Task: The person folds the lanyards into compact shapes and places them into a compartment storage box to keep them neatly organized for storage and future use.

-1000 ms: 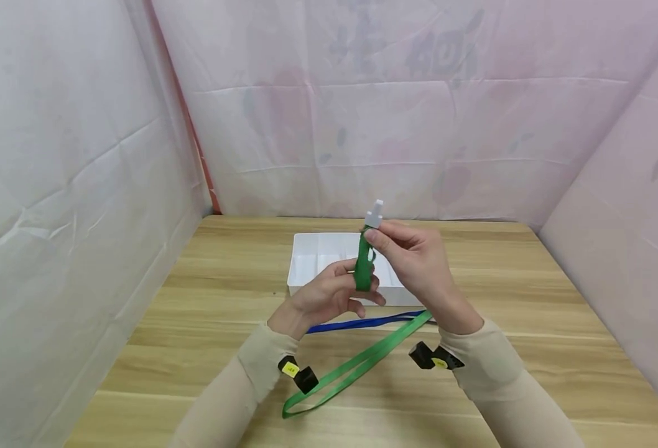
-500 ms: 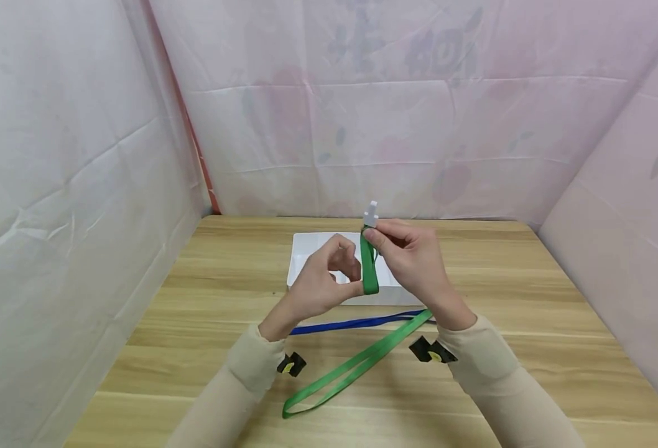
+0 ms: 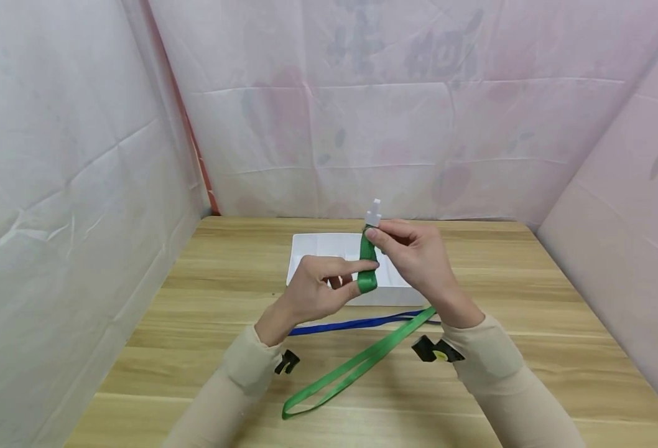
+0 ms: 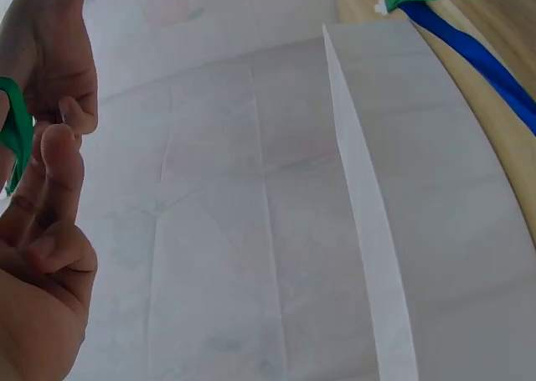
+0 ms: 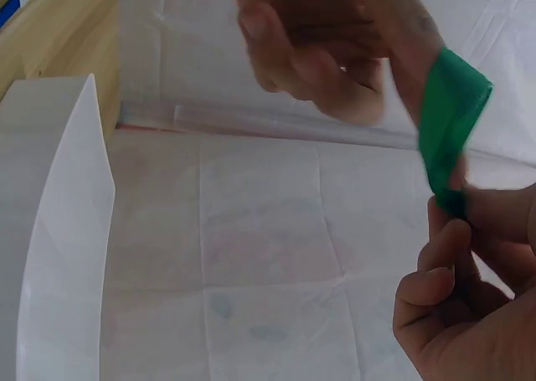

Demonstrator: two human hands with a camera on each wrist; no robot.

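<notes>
While pinched: two lanyards (image 3: pixel 357 367), one tray (image 3: pixel 320 249)

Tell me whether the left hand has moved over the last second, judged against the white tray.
Yes. The left hand rose and shifted slightly left against the white tray; its fingers now pinch the fold of the green lanyard, no longer wrapping it.

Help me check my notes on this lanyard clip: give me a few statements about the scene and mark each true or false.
1. The right hand pinches the green lanyard just below its white clip. True.
2. The left hand lies flat on the table. False: it is raised, fingers on the folded green strap.
3. The blue lanyard is held up. False: it lies on the table.
4. A white tray sits behind the hands. True.
</notes>
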